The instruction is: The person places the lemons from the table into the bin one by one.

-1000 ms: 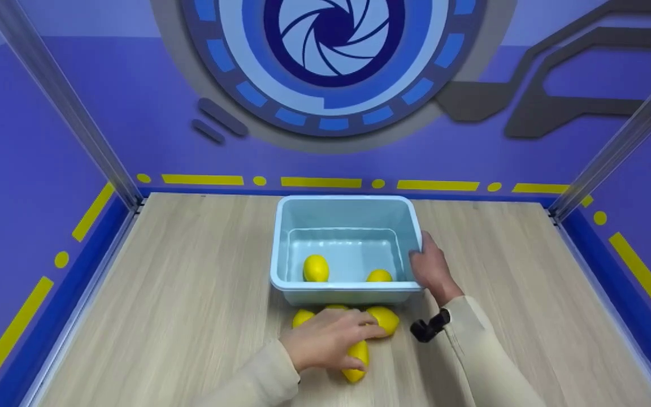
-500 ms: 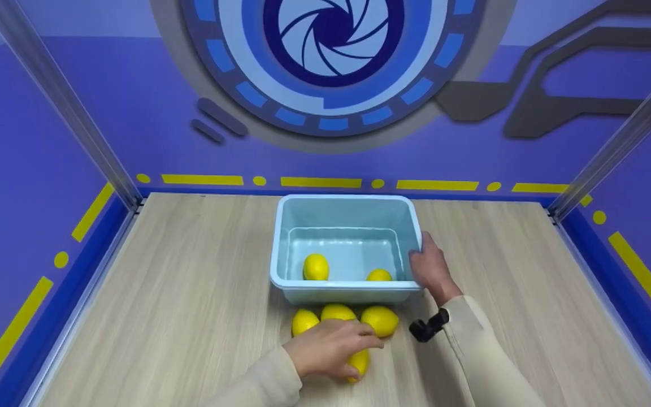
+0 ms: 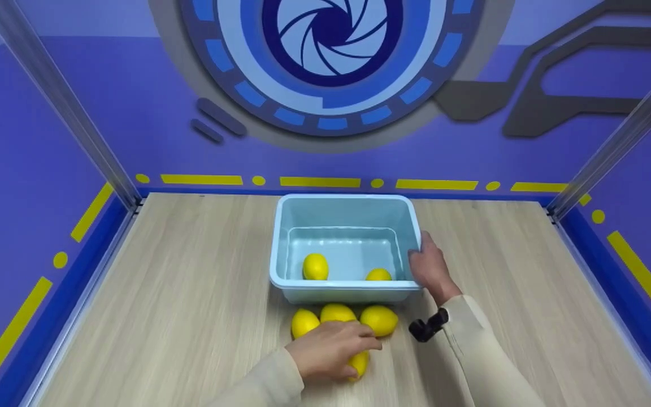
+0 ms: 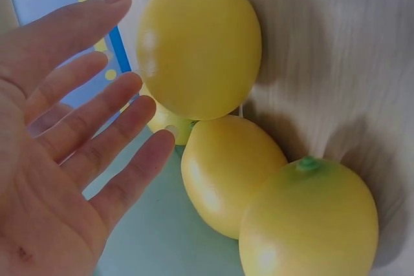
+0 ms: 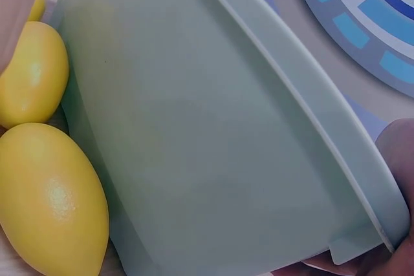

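Currently, the leftmost lemon (image 3: 305,322) is lying on the bench (image 3: 201,271), just beyond the left hand (image 3: 330,348), whose fingers are hovering loosely extended. A middle lemon (image 3: 337,312) is showing past its knuckles, before a light blue bin (image 3: 346,285) holding two more lemons (image 3: 315,267). A front lemon (image 3: 361,362) is lying beneath the thumb, a right lemon (image 3: 381,321) beyond the fingertips; the right hand (image 3: 432,268) is gripping the bin's right rim.
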`<control>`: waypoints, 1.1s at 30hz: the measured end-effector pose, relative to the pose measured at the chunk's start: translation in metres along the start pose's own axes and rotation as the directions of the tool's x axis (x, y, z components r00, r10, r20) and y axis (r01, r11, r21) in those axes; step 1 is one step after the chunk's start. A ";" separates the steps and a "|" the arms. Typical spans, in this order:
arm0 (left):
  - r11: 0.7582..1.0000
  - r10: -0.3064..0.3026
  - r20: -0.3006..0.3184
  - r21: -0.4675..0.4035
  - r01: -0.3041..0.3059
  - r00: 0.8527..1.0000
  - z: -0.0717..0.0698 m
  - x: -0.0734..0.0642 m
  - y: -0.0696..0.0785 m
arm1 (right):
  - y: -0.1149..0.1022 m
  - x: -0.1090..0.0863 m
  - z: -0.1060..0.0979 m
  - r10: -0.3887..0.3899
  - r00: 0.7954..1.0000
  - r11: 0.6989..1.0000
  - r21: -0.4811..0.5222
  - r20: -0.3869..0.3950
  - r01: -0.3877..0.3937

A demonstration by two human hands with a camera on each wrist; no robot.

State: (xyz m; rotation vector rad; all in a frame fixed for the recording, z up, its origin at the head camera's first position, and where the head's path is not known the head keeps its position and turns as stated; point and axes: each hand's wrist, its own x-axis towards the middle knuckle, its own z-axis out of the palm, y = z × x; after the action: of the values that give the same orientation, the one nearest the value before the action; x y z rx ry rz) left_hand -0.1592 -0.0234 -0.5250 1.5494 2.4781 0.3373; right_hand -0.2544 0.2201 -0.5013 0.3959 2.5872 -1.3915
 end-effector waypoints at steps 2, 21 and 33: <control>1.000 -0.002 0.002 -0.008 0.002 1.000 0.001 0.000 0.000 | 0.000 0.000 0.000 -0.001 1.000 1.000 0.001 -0.001 0.001; 0.999 -0.002 -0.023 0.032 0.003 1.000 0.009 0.001 -0.002 | 0.001 0.000 0.001 -0.012 1.000 1.000 -0.004 -0.003 0.012; 0.999 0.014 -0.022 0.038 -0.013 1.000 0.014 0.002 -0.003 | -0.002 0.000 0.001 0.022 1.000 1.000 0.007 0.011 -0.022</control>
State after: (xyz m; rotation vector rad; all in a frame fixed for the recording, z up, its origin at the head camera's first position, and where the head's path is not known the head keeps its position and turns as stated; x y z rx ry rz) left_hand -0.1584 -0.0214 -0.5391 1.5865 2.5063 0.3134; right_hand -0.2547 0.2188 -0.5004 0.4153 2.5621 -1.3917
